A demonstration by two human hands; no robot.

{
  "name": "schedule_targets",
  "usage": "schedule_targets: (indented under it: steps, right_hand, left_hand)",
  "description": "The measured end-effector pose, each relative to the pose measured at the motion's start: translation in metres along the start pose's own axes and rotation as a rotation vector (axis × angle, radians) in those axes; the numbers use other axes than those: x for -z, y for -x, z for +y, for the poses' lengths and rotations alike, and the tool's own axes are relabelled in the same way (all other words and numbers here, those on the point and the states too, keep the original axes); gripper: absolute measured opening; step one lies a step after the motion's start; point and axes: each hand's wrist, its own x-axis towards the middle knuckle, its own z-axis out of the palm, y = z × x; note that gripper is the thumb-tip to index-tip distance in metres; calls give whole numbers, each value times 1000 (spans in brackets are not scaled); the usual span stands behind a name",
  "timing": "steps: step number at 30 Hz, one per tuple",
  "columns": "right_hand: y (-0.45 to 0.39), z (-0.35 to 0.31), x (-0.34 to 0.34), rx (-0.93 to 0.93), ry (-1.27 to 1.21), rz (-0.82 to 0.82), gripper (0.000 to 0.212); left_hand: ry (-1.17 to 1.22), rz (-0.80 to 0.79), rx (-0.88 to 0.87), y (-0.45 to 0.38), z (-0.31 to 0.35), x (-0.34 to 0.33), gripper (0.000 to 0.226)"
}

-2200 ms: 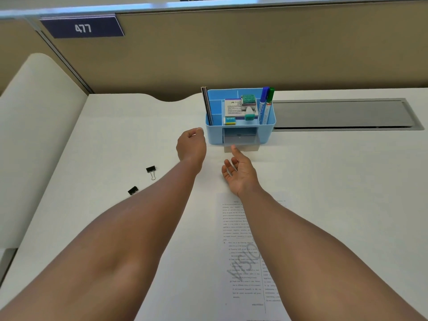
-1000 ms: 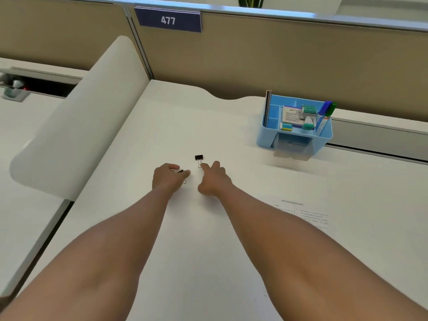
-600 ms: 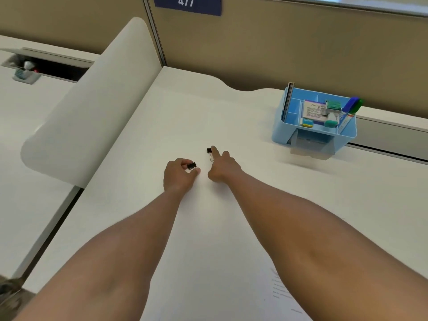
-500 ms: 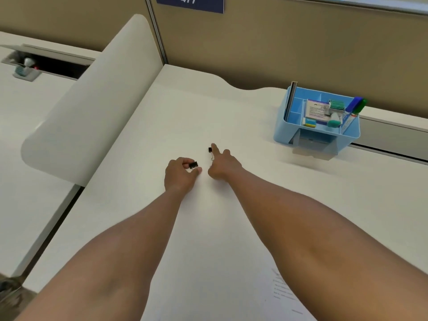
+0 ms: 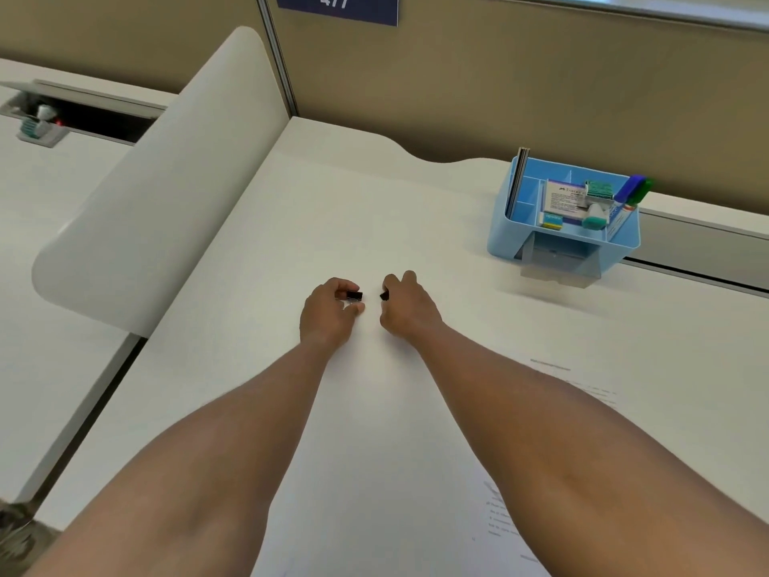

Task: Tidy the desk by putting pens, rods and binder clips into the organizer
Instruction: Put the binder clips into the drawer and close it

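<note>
Both my hands are at the middle of the white desk (image 5: pixel 266 226). My left hand (image 5: pixel 331 312) pinches a small black binder clip (image 5: pixel 355 296) between thumb and fingers. Just to its right, my right hand (image 5: pixel 408 308) has its fingers curled round a second black binder clip (image 5: pixel 383 296), only a corner of which shows. The light blue organizer (image 5: pixel 516 239) stands at the back right, well beyond both hands. It holds dark rods (image 5: pixel 519 177) at its left wall, two markers (image 5: pixel 632 191) at its right, a small box and erasers. Its front drawer is pulled out.
A white curved divider (image 5: pixel 158 193) borders the desk on the left. Tan partition walls stand behind. A printed paper sheet (image 5: pixel 541 410) lies under my right forearm. A grey cable tray (image 5: pixel 699 243) runs behind the organizer to the right.
Both hands left the organizer and reached to the two clips. My left hand picked one up; my right hand's pointing finger has curled round the other clip.
</note>
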Motion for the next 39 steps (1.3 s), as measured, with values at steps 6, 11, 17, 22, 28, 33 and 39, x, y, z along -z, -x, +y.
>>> schedule_targets:
  steps: [6, 11, 17, 22, 28, 33, 39]
  right_hand:
    - [12, 14, 5, -52, -119, 27, 18]
    - [22, 25, 9, -79, -158, 43, 17]
    - [29, 48, 23, -158, -252, 109, 19]
    - [32, 68, 38, -151, -400, 223, 23]
    - [37, 89, 64, 1, -456, 516, 21]
    - [41, 109, 91, 21, -438, 684, 20]
    - [43, 136, 118, -176, -507, 957, 12]
  left_hand:
    - [69, -35, 37, 7, 14, -8, 29]
    - [100, -81, 15, 12, 26, -17, 29]
    - [54, -105, -41, 10, 44, -32, 21]
    - [92, -148, -80, 8, 63, -49, 19]
    - [140, -189, -118, 8, 97, -71, 29]
    - [180, -208, -159, 8, 126, -89, 27]
    - [188, -209, -172, 7, 164, -116, 29]
